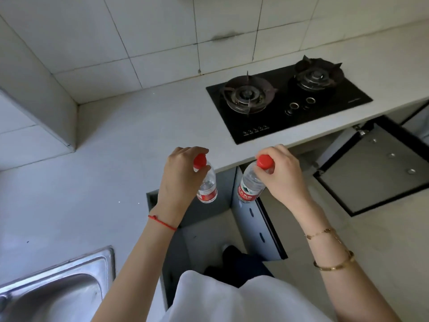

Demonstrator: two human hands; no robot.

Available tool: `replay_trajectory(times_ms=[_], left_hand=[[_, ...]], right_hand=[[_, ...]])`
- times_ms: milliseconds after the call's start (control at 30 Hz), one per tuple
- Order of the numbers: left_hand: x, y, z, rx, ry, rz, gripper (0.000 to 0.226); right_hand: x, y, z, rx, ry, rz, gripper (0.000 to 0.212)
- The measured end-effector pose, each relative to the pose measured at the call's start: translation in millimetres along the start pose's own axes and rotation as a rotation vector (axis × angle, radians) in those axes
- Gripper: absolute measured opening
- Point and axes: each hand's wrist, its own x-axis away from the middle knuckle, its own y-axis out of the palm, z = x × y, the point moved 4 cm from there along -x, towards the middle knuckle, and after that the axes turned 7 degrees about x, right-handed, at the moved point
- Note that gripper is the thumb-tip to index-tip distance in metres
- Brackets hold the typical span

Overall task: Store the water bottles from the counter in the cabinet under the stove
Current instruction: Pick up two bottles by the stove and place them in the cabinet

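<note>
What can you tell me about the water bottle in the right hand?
The bottle in the right hand is small, clear plastic with a red screw cap and a red and white label with a green mark. It hangs nearly upright, cap up, pinched at its neck by the right hand, off the counter's front edge, above the open cabinet.

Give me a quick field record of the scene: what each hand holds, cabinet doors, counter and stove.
left hand: grips left bottle near its red cap, past the counter edge
right hand: grips right bottle near its red cap
cabinet doors: left door and right door both swung open
counter: no bottles in view on it
stove: two burners, nothing on them
sink: lower left
</note>
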Motion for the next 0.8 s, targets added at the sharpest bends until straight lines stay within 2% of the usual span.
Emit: replay_trajectory(times_ms=[133, 367, 633, 800], left_hand=[[27, 38, 39, 0.017, 0.065, -0.116, 0.033], [66, 114, 108, 0.027, 0.118, -0.226, 0.033], [92, 202, 187, 0.028, 0.064, -0.159, 0.032], [87, 246, 214, 0.060, 0.021, -0.112, 0.030]], right_hand=[[44, -29, 34, 0.014, 0.068, 0.035, 0.020], [96, -78, 110, 0.014, 0.153, 0.082, 0.020], [115, -135, 205, 0.065, 0.102, 0.006, 0.018], [106, -146, 255, 0.097, 0.057, -0.033, 0.016]])
